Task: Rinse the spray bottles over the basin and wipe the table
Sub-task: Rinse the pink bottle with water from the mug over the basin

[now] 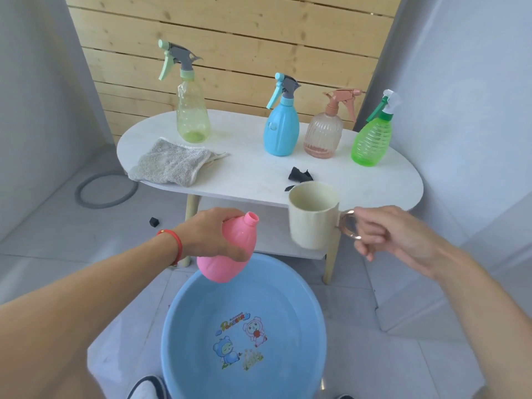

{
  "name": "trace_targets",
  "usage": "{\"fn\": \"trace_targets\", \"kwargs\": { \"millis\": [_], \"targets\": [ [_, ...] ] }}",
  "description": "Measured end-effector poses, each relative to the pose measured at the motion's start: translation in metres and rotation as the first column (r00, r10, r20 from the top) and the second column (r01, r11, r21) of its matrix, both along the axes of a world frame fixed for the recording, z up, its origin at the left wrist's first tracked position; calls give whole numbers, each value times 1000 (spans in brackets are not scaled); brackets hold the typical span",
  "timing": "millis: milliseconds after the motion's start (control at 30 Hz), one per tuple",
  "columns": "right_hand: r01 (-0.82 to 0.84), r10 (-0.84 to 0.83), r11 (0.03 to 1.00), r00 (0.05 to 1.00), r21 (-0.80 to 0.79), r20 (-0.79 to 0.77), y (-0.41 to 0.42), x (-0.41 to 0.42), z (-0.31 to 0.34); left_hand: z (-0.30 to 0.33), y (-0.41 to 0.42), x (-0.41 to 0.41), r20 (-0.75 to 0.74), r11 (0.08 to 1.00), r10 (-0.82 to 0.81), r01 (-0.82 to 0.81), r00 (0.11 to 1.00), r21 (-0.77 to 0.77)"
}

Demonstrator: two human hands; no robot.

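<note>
Nearest you, the round blue plastic basin (178,326) with cartoon prints sat on the floor, its far rim just short of the bench's legs. Your left hand (213,234) gripped the pink plastic bottle (227,254), capless and tilted, over that far rim. Your right hand (383,234) held the cream plastic cup (312,217) by its clear handle, just beside the bottle's open neck, in front of the bench's near edge. On the white oval bench (259,180), a grey cloth (169,165) overhung the left near edge, and black scraps (299,175) lay near the cup. Further back stood four spray bottles: yellow-green (192,116), blue (282,131), pink-tinted clear (324,133), and green (371,139) near the right edge. Open benchtop lay between cloth and scraps.
</note>
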State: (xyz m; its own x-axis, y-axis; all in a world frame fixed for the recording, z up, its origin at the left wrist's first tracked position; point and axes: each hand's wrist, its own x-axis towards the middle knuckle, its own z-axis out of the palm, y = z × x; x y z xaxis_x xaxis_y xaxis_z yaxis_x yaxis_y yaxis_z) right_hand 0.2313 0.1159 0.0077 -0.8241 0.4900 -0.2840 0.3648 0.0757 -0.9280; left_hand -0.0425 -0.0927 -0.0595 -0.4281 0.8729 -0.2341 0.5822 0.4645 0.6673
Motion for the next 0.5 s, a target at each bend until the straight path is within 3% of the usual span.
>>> {"fn": "trace_targets", "kwargs": {
  "millis": [133, 267, 400, 500],
  "targets": [
    [-178, 172, 984, 963, 12, 206, -30, -19, -43, -7, 0, -5, 5, 998, 6, -5, 1000, -68],
    [-391, 274, 913, 800, 117, 534, -54, -50, -124, -9, -1, -6, -48, 987, -47, 39, 998, -157],
    [-685, 130, 615, 575, 390, 807, -85, -67, -197, -8, -2, -5, -55, 977, -93, 80, 994, -199],
    [-740, -9, 484, 529, 467, 848, -106, -67, -235, -10, -5, -4, -71, 972, -115, 97, 991, -216]
  ]
}}
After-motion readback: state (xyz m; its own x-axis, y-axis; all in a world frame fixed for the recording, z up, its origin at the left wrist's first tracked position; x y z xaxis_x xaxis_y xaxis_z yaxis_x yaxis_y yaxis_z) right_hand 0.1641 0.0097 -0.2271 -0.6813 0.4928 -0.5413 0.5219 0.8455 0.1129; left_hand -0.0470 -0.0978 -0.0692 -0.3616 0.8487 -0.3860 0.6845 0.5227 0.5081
